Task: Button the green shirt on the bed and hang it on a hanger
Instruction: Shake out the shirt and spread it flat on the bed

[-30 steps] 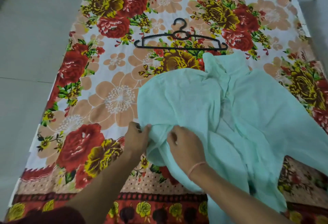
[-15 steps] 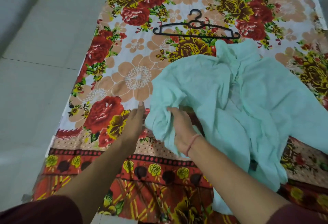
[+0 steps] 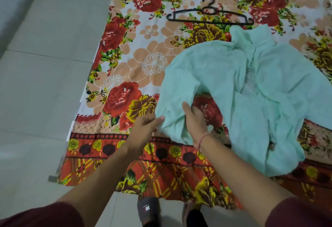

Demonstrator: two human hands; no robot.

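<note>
green shirt (image 3: 224,75) just this side of the hanger (image 3: 210,17) got its flap lifted since a sec ago, left hand (image 3: 143,128) pinching the hem, right hand (image 3: 195,119) curled round the fold, so buttoning's probably only just getting set up

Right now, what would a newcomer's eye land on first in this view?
The loud red-and-yellow floral bedsheet fills the frame, with the crumpled mint-green shirt spread over its right half. The right hand grips a fold at the shirt's near-left edge, and the left hand touches the edge beside it. A black hanger lies flat just beyond the collar.
</note>
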